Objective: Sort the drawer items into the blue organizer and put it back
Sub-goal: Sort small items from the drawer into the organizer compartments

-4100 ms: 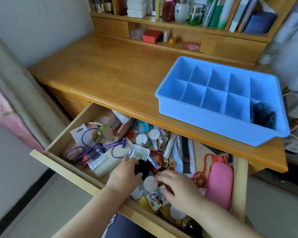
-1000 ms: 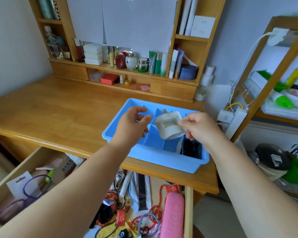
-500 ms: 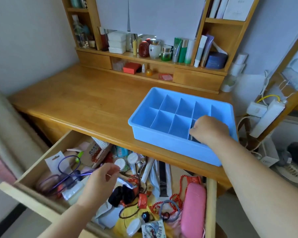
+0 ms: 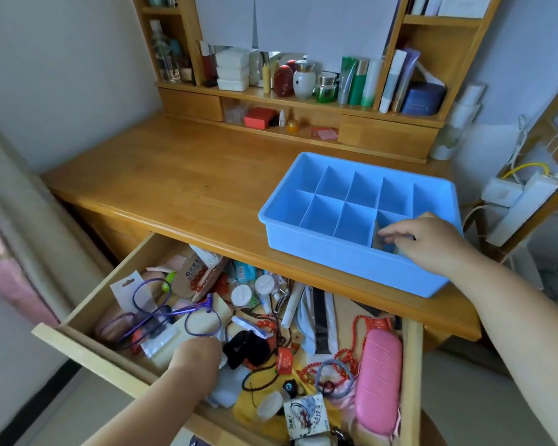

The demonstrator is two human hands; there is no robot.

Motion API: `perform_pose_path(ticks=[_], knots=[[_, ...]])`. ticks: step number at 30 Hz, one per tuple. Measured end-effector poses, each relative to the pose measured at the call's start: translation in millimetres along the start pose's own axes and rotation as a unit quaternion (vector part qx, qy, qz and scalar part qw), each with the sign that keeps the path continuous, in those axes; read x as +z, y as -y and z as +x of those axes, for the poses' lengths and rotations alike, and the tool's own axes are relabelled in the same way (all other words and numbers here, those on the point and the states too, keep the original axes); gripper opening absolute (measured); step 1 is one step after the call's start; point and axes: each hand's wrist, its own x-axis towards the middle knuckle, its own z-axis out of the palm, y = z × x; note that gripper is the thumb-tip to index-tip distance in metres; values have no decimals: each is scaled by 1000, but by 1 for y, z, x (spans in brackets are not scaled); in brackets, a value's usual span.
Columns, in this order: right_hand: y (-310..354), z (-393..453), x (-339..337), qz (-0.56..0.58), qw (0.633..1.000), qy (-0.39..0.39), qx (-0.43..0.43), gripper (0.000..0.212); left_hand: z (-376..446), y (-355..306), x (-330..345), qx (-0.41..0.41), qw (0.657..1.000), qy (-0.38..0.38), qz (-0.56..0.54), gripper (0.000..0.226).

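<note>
The blue organizer (image 4: pixel 329 252) stands on the desk's right part, above the open drawer (image 4: pixel 78 346). My right hand (image 4: pixel 432 243) reaches over its near right compartments, with the fingers stretched left and touching a pale packet (image 4: pixel 377 241) that stands in one of them. My left hand (image 4: pixel 195 354) is down in the drawer's front, next to a black hair tie (image 4: pixel 245 346). Its fingers point into the clutter and are hidden by the back of the hand. The organizer's other compartments look bare.
The drawer holds a purple cable (image 4: pixel 161 313), red beads (image 4: pixel 339 358), round white jars (image 4: pixel 240 294), a pink case (image 4: pixel 379 381) and a picture card (image 4: pixel 306 413). Bottles and boxes fill the back shelf (image 4: pixel 303 101). A power strip (image 4: pixel 522 204) hangs at right.
My left hand has moved toward the drawer's front edge, beside the black hair tie. My right hand stays in the organizer's near right corner, fingers now stretched onto the packet.
</note>
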Motion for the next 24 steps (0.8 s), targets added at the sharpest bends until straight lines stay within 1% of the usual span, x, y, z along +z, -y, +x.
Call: perform_pose_path(ticks=[2,4,6,8,9,10,11,12,13,14,15,16,17,18,20,22,24], knots=[[-3,0,1,1,1000,4,-13,41,1,9,4,8,1000,-25,11,32],[-6,0,2,7,1000,7,-23,45,0,24,-4,3,999,-48,-13,33],[-10,0,3,37,999,-10,-27,45,-3,41,-27,11,997,-54,-50,33],[-15,-3,4,96,994,-49,-16,41,-13,53,-70,34,990,-53,-125,30],[-16,-4,5,125,989,-72,-10,38,-22,55,-96,43,982,-58,-175,24],[-17,-5,5,149,984,-93,-9,35,-31,53,-123,58,968,-80,-231,15],[-18,-6,6,168,980,-110,-10,33,-39,48,-149,80,943,-117,-300,6],[-19,-6,6,184,975,-122,-11,31,-44,39,-173,114,906,-163,-373,6],[-20,-5,6,199,971,-130,-9,30,-47,26,-196,157,857,-201,-447,10],[-21,-5,5,218,966,-136,-2,28,-49,10,-218,203,803,-222,-514,14],[-22,-4,5,242,960,-140,8,27,-48,-6,-238,247,753,-230,-565,17],[-23,-3,3,270,952,-142,15,26,-45,-24,-254,285,715,-239,-592,18],[-24,-2,2,297,944,-143,21,26,-40,-41,-267,319,700,-268,-580,18],[-25,-2,1,318,936,-146,25,26,-32,-56,-279,347,707,-315,-531,18],[-24,-1,0,341,927,-157,22,27,-13,-82,-293,393,734,-391,-393,19],[-22,-3,0,339,924,-174,16,31,6,-101,-302,429,749,-421,-277,24],[-20,-3,1,307,932,-194,17,33,21,-116,-306,437,771,-431,-174,27]])
